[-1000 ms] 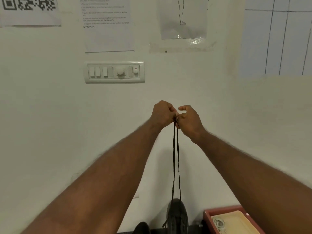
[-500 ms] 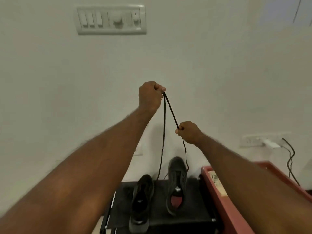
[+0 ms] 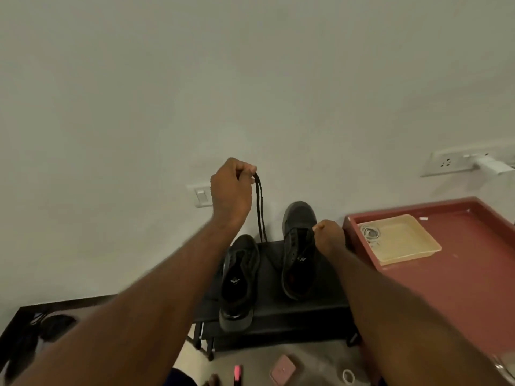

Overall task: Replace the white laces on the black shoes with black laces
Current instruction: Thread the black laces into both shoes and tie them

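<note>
Two black shoes stand on a low black stool (image 3: 278, 316). The left shoe (image 3: 239, 280) has no lace that I can see. The right shoe (image 3: 298, 246) points its toe at the wall. My left hand (image 3: 231, 190) is raised above the shoes and pinches the two ends of a black lace (image 3: 260, 213), whose strands hang down behind the left shoe. My right hand (image 3: 328, 235) is down at the right shoe's eyelets, its fingers curled on the lace there. White laces (image 3: 370, 232) lie coiled in a beige tray (image 3: 401, 240).
The beige tray sits on a red table (image 3: 459, 288) at the right. A wall with a switch (image 3: 200, 195) and a socket strip (image 3: 457, 162) is close behind the stool. On the floor lie a pink case (image 3: 282, 369), a pink marker (image 3: 238, 371) and a white ring (image 3: 348, 376).
The view has tilted down from the wall to the stool. My hands parted: the left stayed high with the lace ends, the right slid down the lace to the right shoe.
</note>
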A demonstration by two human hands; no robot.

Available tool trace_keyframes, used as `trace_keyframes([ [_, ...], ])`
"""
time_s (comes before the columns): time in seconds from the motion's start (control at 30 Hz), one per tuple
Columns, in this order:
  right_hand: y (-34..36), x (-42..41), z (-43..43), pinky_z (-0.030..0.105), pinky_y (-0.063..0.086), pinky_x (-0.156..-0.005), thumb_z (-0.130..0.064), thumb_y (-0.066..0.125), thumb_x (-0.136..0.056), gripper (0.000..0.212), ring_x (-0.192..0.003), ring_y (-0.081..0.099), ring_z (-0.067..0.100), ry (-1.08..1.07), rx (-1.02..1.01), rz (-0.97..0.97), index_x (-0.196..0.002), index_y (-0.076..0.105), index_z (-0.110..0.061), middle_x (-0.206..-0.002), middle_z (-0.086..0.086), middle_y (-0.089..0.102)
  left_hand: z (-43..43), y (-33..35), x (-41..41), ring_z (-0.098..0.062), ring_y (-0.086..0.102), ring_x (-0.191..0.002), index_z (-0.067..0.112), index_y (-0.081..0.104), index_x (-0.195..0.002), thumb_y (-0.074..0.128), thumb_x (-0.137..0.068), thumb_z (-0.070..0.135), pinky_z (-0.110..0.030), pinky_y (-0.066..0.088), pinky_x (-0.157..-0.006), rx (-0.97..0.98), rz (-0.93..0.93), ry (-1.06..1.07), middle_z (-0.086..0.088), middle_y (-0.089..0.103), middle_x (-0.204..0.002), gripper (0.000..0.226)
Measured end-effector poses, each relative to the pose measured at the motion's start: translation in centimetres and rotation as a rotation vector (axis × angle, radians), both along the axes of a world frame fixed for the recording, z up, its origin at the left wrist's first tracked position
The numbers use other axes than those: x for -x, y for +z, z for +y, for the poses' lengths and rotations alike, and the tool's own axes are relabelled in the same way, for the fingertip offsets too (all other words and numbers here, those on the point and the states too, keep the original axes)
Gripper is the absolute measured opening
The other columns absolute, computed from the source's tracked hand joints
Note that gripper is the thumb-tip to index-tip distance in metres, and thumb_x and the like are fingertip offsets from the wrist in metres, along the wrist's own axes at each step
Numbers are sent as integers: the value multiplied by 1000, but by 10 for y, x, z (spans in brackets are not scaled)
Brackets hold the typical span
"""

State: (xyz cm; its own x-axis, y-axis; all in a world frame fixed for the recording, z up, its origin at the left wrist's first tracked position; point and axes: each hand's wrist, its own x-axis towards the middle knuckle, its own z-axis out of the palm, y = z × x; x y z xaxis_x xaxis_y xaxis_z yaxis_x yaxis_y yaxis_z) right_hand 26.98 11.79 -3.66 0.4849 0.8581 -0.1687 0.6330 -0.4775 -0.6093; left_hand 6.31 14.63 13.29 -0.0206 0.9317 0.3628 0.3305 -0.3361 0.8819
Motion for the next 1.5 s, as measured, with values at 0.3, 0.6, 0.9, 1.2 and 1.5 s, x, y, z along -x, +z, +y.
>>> trace_keyframes([
  [0.3,-26,-2,38,42,52,-90,-7,57,-94,17,-102,63,30,124,-20,-113,-105,67,-12,-109,12,70,10,-52,-11,-9,66,-72,18,62,-82,60,-95,15,-43,58,-71,80,108,-126,6,68,-79,13],
  [0.6,-16,-7,44,37,40,-110,-2,46,-95,37,-125,53,32,330,142,-231,-126,66,-1,-133,17,62,15,-48,-16,-13,67,-74,14,64,-83,60,-94,15,-45,58,-72,90,118,-133,5,68,-79,11],
  [0.9,-10,-14,24,35,38,-111,2,42,-97,42,-130,50,32,229,82,44,-134,60,-6,-144,18,52,18,1,-24,-20,68,-76,15,61,-83,58,-94,14,-47,57,-73,-25,217,-162,-1,69,-79,12],
  [1.2,266,20,-13,36,59,-78,-15,53,-101,17,-87,72,21,310,-649,566,-111,67,-13,-97,11,73,15,125,-56,-10,60,-67,15,60,-85,60,-90,9,-24,49,-65,-208,368,-224,8,60,-69,8],
  [1.5,394,12,-51,31,54,-67,-10,72,-89,11,-77,69,22,272,-842,268,-97,65,-7,-91,16,71,-14,251,-69,-4,57,-47,3,73,-66,74,-69,0,-22,49,-53,-313,154,-309,8,62,-47,5],
])
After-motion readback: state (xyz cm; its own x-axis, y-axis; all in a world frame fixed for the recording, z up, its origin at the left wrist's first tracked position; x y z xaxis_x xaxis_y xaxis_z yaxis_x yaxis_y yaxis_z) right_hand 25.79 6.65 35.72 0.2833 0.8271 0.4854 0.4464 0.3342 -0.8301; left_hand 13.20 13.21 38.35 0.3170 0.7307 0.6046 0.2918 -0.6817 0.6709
